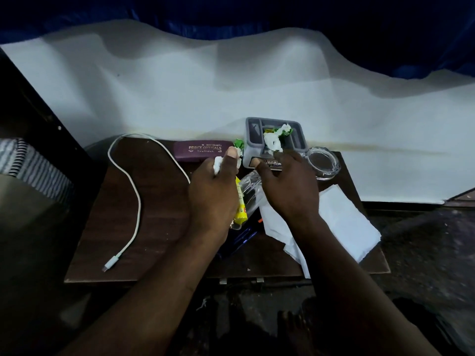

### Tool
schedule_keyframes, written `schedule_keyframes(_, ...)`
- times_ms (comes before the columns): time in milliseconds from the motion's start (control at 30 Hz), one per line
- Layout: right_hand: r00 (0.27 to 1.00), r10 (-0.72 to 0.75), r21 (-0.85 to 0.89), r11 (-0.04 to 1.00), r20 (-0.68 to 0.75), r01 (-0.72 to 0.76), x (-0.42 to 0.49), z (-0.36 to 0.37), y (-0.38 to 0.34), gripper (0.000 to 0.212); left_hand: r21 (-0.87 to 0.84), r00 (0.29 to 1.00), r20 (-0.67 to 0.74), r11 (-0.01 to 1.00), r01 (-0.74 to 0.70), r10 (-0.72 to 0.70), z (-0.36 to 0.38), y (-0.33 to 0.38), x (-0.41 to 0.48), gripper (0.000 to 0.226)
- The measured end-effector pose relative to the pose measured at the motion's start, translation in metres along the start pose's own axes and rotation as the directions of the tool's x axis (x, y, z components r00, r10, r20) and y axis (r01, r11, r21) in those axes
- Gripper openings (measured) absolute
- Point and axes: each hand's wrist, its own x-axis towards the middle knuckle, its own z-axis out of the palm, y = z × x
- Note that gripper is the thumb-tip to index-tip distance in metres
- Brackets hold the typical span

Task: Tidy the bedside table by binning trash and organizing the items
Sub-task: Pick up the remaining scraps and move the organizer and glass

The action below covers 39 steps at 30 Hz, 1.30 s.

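Note:
On the dark wooden bedside table (159,227) my left hand (213,191) grips crumpled white paper (218,164) and a green-and-white wrapper (239,145). My right hand (288,186) hovers with relaxed fingers at the front of a grey compartment tray (250,140), which holds crumpled white tissue and green wrappers (276,140). A clear plastic bottle (250,188) and a yellow wrapper (241,206) lie between my hands. A purple spectacle case (200,150) lies behind my left hand.
A white charging cable (133,191) curls across the table's left side. A glass ashtray (322,161) stands at the back right. White paper sheets (341,222) cover the right front corner. Blue pens (241,237) lie under my wrists. A white sheet hangs behind.

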Motion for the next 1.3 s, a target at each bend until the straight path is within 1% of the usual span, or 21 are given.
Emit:
schedule_keyframes(67,0.99,-0.017,0.077,0.997,-0.137,0.028,0.0,-0.006,-0.003,0.037,-0.045,1.0,0.012,0.999,0.002,-0.001,0.0,0.004,0.002,0.06)
schedule_keyframes(167,0.956,0.033,0.213,0.977,-0.292,0.031,-0.001,-0.019,-0.01,0.011,-0.045,0.998,0.053,0.999,0.023,-0.02,0.002,0.007,0.002,0.063)
schedule_keyframes(200,0.944,0.059,0.257,0.966,-0.326,0.029,-0.001,-0.024,-0.011,0.006,-0.059,0.997,0.071,0.997,0.039,-0.035,0.003,0.007,0.001,0.058)
schedule_keyframes(267,0.927,0.111,0.342,0.939,-0.359,0.02,-0.003,-0.034,-0.016,0.008,-0.098,0.993,0.099,0.992,0.079,-0.069,0.004,0.003,0.0,0.038)
schedule_keyframes(300,0.927,0.136,0.395,0.918,-0.35,0.015,-0.004,-0.038,-0.019,0.01,-0.092,0.991,0.101,0.991,0.096,-0.086,0.004,0.001,-0.001,0.028)
schedule_keyframes(400,0.962,0.141,0.571,0.821,-0.235,0.019,-0.012,-0.048,-0.027,0.013,-0.094,0.989,0.073,0.986,0.135,-0.128,0.004,0.0,-0.001,0.016)
schedule_keyframes(467,0.986,0.131,0.715,0.699,-0.105,-0.017,-0.019,-0.051,-0.029,0.012,-0.183,0.989,0.047,0.972,0.147,-0.141,0.003,0.003,0.0,0.014)
schedule_keyframes(500,0.989,0.144,0.788,0.612,-0.034,-0.062,-0.022,-0.052,-0.032,0.012,-0.206,0.992,0.028,0.97,0.13,-0.126,0.001,0.005,0.001,0.021)
schedule_keyframes(533,0.985,0.166,0.858,0.497,0.05,-0.127,-0.025,-0.054,-0.035,0.012,-0.19,0.995,0.024,0.977,0.095,-0.092,0.0,0.006,0.001,0.026)
schedule_keyframes(600,0.953,0.175,0.937,0.208,0.246,-0.28,-0.032,-0.055,-0.043,0.012,-0.162,0.998,0.061,0.986,0.039,-0.029,-0.001,0.005,0.002,0.016)
schedule_keyframes(633,0.934,0.164,0.935,0.112,0.317,-0.337,-0.034,-0.056,-0.046,0.012,-0.153,0.996,0.082,0.987,0.044,-0.032,-0.001,0.005,0.0,0.012)
schedule_keyframes(667,0.918,0.153,0.92,0.089,0.366,-0.382,-0.036,-0.055,-0.048,0.012,-0.133,0.994,0.099,0.989,0.061,-0.048,0.0,0.005,-0.001,0.017)
schedule_keyframes(700,0.903,0.155,0.897,0.137,0.4,-0.421,-0.037,-0.054,-0.049,0.012,-0.115,0.99,0.119,0.989,0.091,-0.077,0.002,0.007,-0.004,0.028)
schedule_keyframes(767,0.901,0.183,0.838,0.333,0.392,-0.432,-0.038,-0.05,-0.049,0.012,-0.101,0.978,0.17,0.986,0.136,-0.117,0.004,0.012,-0.011,0.047)
schedule_keyframes(800,0.911,0.197,0.806,0.424,0.364,-0.413,-0.038,-0.047,-0.047,0.012,-0.103,0.974,0.194,0.985,0.137,-0.115,0.004,0.015,-0.015,0.047)
schedule_keyframes(867,0.936,0.21,0.728,0.589,0.283,-0.352,-0.037,-0.041,-0.045,0.008,-0.1,0.97,0.226,0.989,0.11,-0.085,0.003,0.019,-0.017,0.04)
schedule_keyframes(933,0.96,0.19,0.643,0.713,0.205,-0.278,-0.037,-0.037,-0.042,0.012,-0.105,0.971,0.229,0.989,0.101,-0.075,0.001,0.021,-0.017,0.032)
schedule_keyframes(1000,0.972,0.164,0.601,0.765,0.169,-0.233,-0.037,-0.034,-0.039,0.018,-0.082,0.972,0.213,0.989,0.119,-0.099,0.001,0.019,-0.015,0.031)
schedule_keyframes(1100,0.973,0.105,0.545,0.814,0.203,-0.202,-0.038,-0.034,-0.039,0.015,-0.013,0.983,0.165,0.997,0.082,-0.079,-0.001,0.016,-0.011,0.032)
schedule_keyframes(1233,0.947,0.032,0.542,0.814,0.32,-0.21,-0.04,-0.034,-0.044,0.007,0.06,0.997,0.058,0.997,0.042,-0.045,-0.009,0.016,0.001,0.026)
schedule_keyframes(1300,0.947,0.008,0.534,0.824,0.322,-0.189,-0.042,-0.032,-0.047,0.01,0.067,0.999,0.039,0.997,0.033,-0.036,-0.016,0.018,0.005,0.021)
